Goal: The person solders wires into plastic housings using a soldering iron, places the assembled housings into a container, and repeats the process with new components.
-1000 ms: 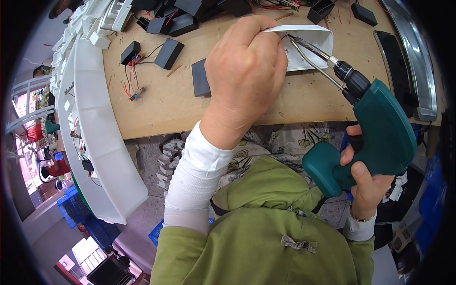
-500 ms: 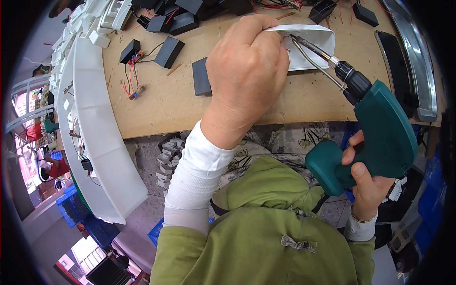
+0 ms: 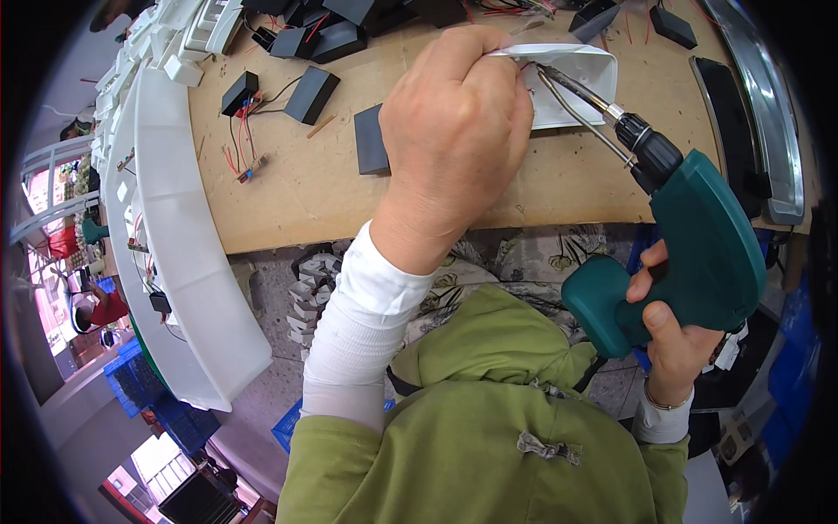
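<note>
Person in green top (image 3: 489, 437), white cuffs. Right hand (image 3: 676, 349) curled around the handle of a green power drill (image 3: 711, 244), fingers closed on it; drill angles up-left. Its long bit (image 3: 572, 86), with a thin metal rod (image 3: 576, 116) alongside, reaches into a white shell (image 3: 589, 63); tip contact unclear. Left hand (image 3: 463, 131) has fingers folded over the left end of the shell, gripping it; fingertips mostly hidden. Shell is above the brown work surface (image 3: 288, 201), open side facing the drill. Black box (image 3: 373, 144) just beside left wrist. Further left, small wired board (image 3: 250, 171) near two more black boxes; long white tray (image 3: 192, 218) along the left edge. Far edge: heap of black boxes (image 3: 340, 39), red wires (image 3: 502, 12).
</note>
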Demonstrator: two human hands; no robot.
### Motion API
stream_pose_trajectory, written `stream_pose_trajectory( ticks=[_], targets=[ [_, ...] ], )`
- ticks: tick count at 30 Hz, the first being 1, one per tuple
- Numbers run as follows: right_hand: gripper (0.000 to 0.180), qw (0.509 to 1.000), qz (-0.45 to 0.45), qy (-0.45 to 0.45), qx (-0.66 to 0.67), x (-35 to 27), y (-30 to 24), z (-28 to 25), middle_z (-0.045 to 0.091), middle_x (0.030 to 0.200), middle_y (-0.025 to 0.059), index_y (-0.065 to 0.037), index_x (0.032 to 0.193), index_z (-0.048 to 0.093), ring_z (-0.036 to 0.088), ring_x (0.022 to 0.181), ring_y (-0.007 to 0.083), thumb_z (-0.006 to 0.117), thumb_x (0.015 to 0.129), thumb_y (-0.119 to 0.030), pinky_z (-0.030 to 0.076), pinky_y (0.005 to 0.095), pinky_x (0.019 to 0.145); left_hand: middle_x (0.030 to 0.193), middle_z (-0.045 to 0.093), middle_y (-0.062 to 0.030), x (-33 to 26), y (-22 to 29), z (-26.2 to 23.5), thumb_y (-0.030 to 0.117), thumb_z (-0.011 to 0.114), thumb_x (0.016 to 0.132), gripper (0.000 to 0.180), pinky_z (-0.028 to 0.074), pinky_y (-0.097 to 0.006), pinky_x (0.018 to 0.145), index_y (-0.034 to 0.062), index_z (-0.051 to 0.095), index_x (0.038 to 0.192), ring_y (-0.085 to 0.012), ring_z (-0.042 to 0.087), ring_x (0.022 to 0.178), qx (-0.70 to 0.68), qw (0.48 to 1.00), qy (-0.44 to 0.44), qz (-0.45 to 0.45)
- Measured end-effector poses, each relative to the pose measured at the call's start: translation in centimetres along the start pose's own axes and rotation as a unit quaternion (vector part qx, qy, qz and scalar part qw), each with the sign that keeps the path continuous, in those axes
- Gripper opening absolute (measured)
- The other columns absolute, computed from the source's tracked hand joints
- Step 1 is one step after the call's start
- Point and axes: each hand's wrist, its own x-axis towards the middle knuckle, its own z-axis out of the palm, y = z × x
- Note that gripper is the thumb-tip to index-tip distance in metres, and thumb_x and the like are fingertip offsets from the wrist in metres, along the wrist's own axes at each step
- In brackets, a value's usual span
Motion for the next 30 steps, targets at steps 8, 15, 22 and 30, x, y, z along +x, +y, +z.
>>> stream_pose_trajectory(
  ticks=[8,15,22,30],
  targets=[
    [0.065,1.0,-0.001,0.019,-0.002,-0.4,0.2,0.0,0.052,0.105,0.0199,0.008,0.123,0.038,0.055,0.07,0.0166,0.067,0.077,-0.027,0.046,0.0274,0.059,0.087,0.063,-0.0087,0.0,0.1,0.0,0.0,0.065,0.067,0.006,0.048,-0.027,0.058,0.0006,0.064,0.073,-0.0197,0.06,0.064,0.011,1.0,-0.01,-0.006],
    [0.07,0.999,-0.009,0.03,-0.009,-1.6,0.1,-1.1,0.051,0.108,0.0204,0.008,0.124,0.036,0.055,0.069,0.0158,0.067,0.077,-0.033,0.046,0.0269,0.057,0.083,0.058,-0.0085,0.2,0.5,-0.3,0.004,0.062,0.063,0.006,0.046,-0.033,0.058,0.0017,0.059,0.068,-0.0251,0.058,0.07,0.008,1.0,0.0,-0.004],
    [0.076,0.997,-0.039,0.062,0.002,-2.2,0.2,-1.8,0.05,0.11,0.0195,0.007,0.127,0.032,0.054,0.068,0.0125,0.068,0.077,-0.038,0.044,0.0245,0.054,0.084,0.059,-0.0087,0.2,0.7,-0.6,0.003,0.063,0.063,0.006,0.047,-0.033,0.059,0.0017,0.061,0.069,-0.0248,0.058,0.07,0.022,1.0,0.011,0.0],
    [0.077,0.996,-0.047,0.069,0.033,-2.2,0.3,-2.0,0.049,0.112,0.0199,0.004,0.13,0.028,0.054,0.07,0.0128,0.069,0.077,-0.034,0.043,0.0236,0.055,0.103,0.054,-0.02,1.5,-2.1,1.3,0.005,0.066,0.07,0.025,0.049,-0.033,0.067,0.0011,0.057,0.093,-0.0305,0.058,0.077,-0.094,0.986,0.056,0.125]
  ],
)
